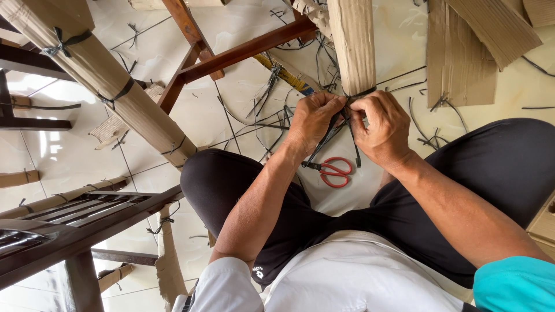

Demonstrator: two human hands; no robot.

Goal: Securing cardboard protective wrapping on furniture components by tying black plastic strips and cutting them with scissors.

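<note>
Black plastic strap is pinched in both the left hand and right hand, fingers closed tight on its ends to cinch cardboard wrapping around a wooden furniture leg, above red-handled scissors lying on the tiled floor.

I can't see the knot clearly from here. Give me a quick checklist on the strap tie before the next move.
1. Both hands on the black strap: ok, left hand and right hand pinch it.
2. Strap around the cardboard-wrapped leg: ok.
3. Knot tight: cannot tell, fingers hide it.
4. Red-handled scissors within reach: ok, on the floor below the hands.
5. Floor free of strap scraps: not ok.
</note>
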